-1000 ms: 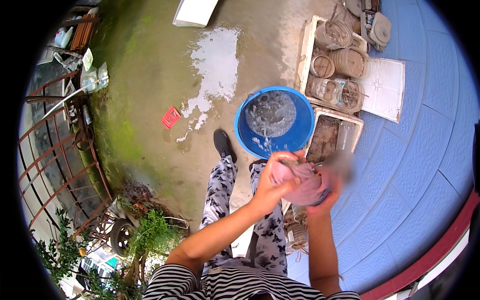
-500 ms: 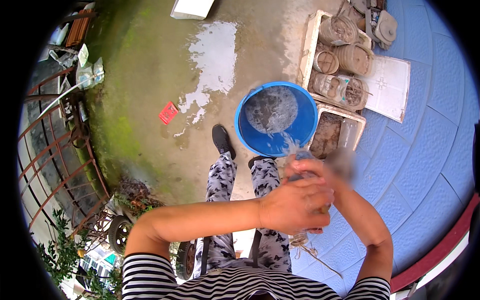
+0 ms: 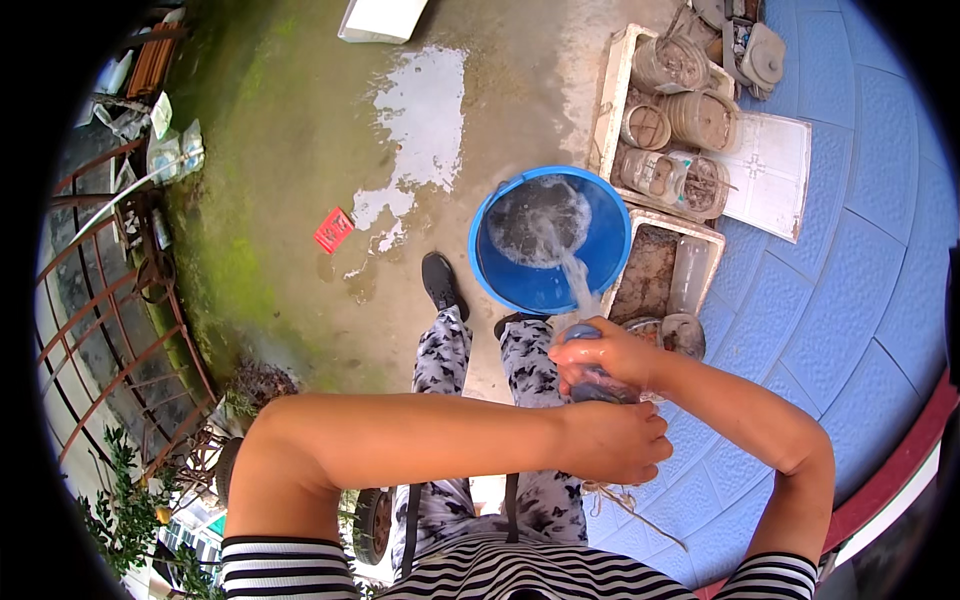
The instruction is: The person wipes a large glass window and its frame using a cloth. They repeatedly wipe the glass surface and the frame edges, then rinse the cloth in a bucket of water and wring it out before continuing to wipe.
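My right hand (image 3: pixel 612 352) is closed around a wet, glossy blue-grey thing (image 3: pixel 598 385), too covered by my fingers to tell its kind. My left hand (image 3: pixel 615 442) lies just below, fingers curled in, its back over the lower end of the same thing. From the upper end beside my right hand a stream of water (image 3: pixel 576 278) runs down into a blue bucket (image 3: pixel 478 262). Foamy, greyish water (image 3: pixel 530 220) lies in the bucket, which stands on the ground ahead of my feet.
Right of the bucket are a foam box (image 3: pixel 610 110) of muddy tubs and a smaller foam box (image 3: pixel 716 262). A blue block-patterned surface (image 3: pixel 830 300) spans the right side. A red packet (image 3: pixel 334 230) and a puddle (image 3: pixel 425 120) are on the ground, and a rusty metal frame (image 3: pixel 130 370) at left.
My hands have drawn apart a little, the right one now above the left. Scattered splashes have become a steady stream of water into the bucket.
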Available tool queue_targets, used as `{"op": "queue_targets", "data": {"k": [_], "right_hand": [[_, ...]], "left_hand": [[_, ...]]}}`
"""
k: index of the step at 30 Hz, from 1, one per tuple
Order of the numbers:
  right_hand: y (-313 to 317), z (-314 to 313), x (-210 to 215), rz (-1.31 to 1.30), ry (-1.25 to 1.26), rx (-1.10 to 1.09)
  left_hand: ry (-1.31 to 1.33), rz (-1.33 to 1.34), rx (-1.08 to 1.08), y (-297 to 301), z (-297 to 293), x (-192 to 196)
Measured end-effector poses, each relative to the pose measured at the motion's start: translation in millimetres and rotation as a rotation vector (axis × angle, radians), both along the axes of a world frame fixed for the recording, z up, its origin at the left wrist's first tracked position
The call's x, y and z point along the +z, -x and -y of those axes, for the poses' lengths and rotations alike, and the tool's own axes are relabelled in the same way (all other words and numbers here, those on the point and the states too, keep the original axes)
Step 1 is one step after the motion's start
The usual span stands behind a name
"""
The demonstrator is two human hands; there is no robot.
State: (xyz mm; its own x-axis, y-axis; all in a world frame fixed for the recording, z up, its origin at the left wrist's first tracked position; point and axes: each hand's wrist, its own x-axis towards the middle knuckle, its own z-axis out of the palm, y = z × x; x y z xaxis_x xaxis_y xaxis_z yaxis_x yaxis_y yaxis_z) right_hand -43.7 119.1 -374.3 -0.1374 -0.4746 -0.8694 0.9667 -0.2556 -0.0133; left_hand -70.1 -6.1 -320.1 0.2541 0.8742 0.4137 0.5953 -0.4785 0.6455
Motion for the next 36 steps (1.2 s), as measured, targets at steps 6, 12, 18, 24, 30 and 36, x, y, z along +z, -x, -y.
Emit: {"op": "queue_targets", "data": {"k": [6,12,18,24,30,36], "right_hand": [[11.6,5.0,6.2,-0.180,-0.005,0.174],[10.7,8.3,12.3,-0.224,-0.077,0.239],[10.2,13.7,14.9,-0.291,-0.144,0.350],[-3.9,20.4,24.2,-0.359,-0.294,0.434],[-5.6,19.8,38.2,-0.361,-0.406,0.347],[10.4,2.8,39.4,-0.273,-0.195,-0.445]], "left_hand": [[0.019,-0.149,-0.037,-18.7,-6.9,-5.9],[0.030,-0.298,-0.056,-35.7,-12.2,-6.6],[0.047,-0.452,-0.090,-40.5,-16.7,1.5],[0.066,-0.623,-0.149,-50.7,-17.5,17.3],[0.060,-0.713,-0.189,-52.7,-11.0,20.6],[-0.071,0.181,0.371,54.2,56.9,60.5]]}}
